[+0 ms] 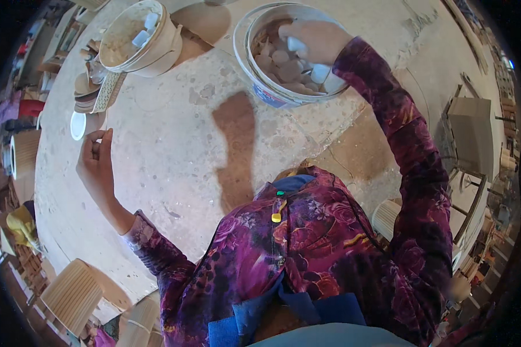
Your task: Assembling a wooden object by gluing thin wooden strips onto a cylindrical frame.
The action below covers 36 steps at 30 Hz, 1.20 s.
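At the left, the thumb and fingers of my left hand [97, 165] are pinched together at the edge of a small white round cup [79, 125], its pale mouth turned to the left. My right hand [321, 41] reaches into a white bucket [241, 49] at the top, somewhat blurred. Its fingers close on a small white piece [297, 45], whose exact kind I cannot make out. Pale rounded pieces [281, 58] fill the bucket under the hand, and another white piece [320, 73] lies among them.
A second bucket [171, 49], at the upper left, holds white blocks [140, 39] and brownish matter. Stacked round bowls [85, 95] and a perforated strip [107, 92] stand beside it. Ribbed pots [72, 295] are at the lower left, a grey box [470, 133] at the right. The tabletop [168, 156] is pale and stained.
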Available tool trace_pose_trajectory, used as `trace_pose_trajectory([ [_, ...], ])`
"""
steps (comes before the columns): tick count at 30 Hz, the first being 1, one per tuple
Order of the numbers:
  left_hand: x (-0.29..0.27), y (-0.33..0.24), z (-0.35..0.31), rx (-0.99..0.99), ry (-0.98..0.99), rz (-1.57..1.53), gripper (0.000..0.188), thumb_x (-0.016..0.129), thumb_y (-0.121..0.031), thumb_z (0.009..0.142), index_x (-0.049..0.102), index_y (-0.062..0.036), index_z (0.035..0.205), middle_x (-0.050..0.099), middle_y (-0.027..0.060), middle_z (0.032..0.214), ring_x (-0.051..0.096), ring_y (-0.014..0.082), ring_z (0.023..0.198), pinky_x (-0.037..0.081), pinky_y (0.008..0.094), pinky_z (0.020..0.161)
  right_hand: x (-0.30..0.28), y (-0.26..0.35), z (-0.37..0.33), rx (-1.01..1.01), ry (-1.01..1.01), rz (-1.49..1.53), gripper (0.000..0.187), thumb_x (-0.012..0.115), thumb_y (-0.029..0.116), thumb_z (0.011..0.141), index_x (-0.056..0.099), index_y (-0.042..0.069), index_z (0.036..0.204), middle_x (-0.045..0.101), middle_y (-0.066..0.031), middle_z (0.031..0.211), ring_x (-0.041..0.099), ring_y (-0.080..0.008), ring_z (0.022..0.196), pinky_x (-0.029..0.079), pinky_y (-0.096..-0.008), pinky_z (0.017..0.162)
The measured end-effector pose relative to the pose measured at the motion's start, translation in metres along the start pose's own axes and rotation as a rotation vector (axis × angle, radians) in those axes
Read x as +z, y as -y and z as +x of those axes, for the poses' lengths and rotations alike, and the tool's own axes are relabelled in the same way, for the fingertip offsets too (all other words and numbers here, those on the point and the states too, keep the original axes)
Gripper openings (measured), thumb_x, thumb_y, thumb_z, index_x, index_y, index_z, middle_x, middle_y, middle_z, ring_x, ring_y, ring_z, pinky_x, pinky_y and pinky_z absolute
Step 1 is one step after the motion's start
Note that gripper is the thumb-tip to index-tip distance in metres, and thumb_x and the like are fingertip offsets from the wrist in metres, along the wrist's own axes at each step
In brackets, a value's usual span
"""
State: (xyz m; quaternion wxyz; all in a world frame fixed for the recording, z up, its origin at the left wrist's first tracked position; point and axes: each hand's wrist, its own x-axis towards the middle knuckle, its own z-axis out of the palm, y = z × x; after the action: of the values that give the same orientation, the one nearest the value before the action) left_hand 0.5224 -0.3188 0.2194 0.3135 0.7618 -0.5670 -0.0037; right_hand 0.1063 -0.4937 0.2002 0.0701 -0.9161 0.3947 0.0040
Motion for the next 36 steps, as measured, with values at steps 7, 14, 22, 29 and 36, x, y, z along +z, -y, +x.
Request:
trace_pose_trajectory([
  [7, 0.003, 0.003, -0.008, 0.023, -0.025, 0.030, 0.019, 0.068, -0.024, 0.087, 0.064, -0.0058, 0.086, 0.033, -0.0022, 0.057, 0.032, 0.0064, 0.053, 0.027, 0.0238, 0.049, -0.043, 0.020, 0.005, 0.029, 0.194, 0.146, 0.023, 0.066, 0.019, 0.078, 0.052, 0.008, 0.093, 0.061, -0.0163, 0.086, 0.061, -0.0363, 0.084, 0.048, -0.0447, 0.070],
  [14, 0.014, 0.004, -0.010, 0.006, -0.027, -0.012, 0.018, 0.068, -0.023, 0.087, 0.064, -0.0060, 0.085, 0.032, -0.0022, 0.057, 0.031, 0.0069, 0.052, 0.026, 0.0240, 0.049, 0.026, -0.007, 0.009, 0.022, 0.326, -0.293, 0.023, 0.062, 0.006, 0.075, 0.056, 0.007, 0.097, 0.064, -0.0171, 0.087, 0.063, -0.0350, 0.088, 0.051, -0.0453, 0.072],
  [22, 0.013, 0.021, -0.028, 0.010, -0.067, -0.011, 0.014, 0.068, -0.019, 0.086, 0.065, -0.0057, 0.087, 0.038, 0.0010, 0.056, 0.035, 0.0077, 0.051, 0.030, 0.0246, 0.049, 0.053, -0.027, -0.001, 0.143, 0.274, -0.283, 0.030, 0.048, 0.032, 0.091, 0.058, 0.007, 0.105, 0.065, -0.0201, 0.083, 0.065, -0.0352, 0.082, 0.051, -0.0461, 0.069],
  [29, 0.035, 0.002, -0.054, 0.046, 0.001, -0.083, 0.019, 0.068, -0.027, 0.083, 0.066, -0.0088, 0.085, 0.062, 0.0110, 0.070, 0.059, 0.0263, 0.061, 0.044, 0.0367, 0.055, 0.071, -0.055, -0.063, 0.087, 0.421, -0.579, 0.026, 0.053, 0.014, 0.082, 0.061, 0.014, 0.107, 0.067, -0.0154, 0.092, 0.066, -0.0343, 0.088, 0.054, -0.0474, 0.068],
  [36, 0.050, -0.009, -0.085, -0.041, -0.018, -0.285, 0.014, 0.069, -0.017, 0.082, 0.063, -0.0044, 0.085, 0.060, 0.0094, 0.077, 0.060, 0.0246, 0.064, 0.046, 0.0345, 0.060, 0.059, -0.057, -0.050, 0.078, 0.435, -0.571, 0.017, 0.064, 0.019, 0.074, 0.070, 0.012, 0.089, 0.068, -0.0143, 0.086, 0.067, -0.0330, 0.085, 0.055, -0.0425, 0.074],
])
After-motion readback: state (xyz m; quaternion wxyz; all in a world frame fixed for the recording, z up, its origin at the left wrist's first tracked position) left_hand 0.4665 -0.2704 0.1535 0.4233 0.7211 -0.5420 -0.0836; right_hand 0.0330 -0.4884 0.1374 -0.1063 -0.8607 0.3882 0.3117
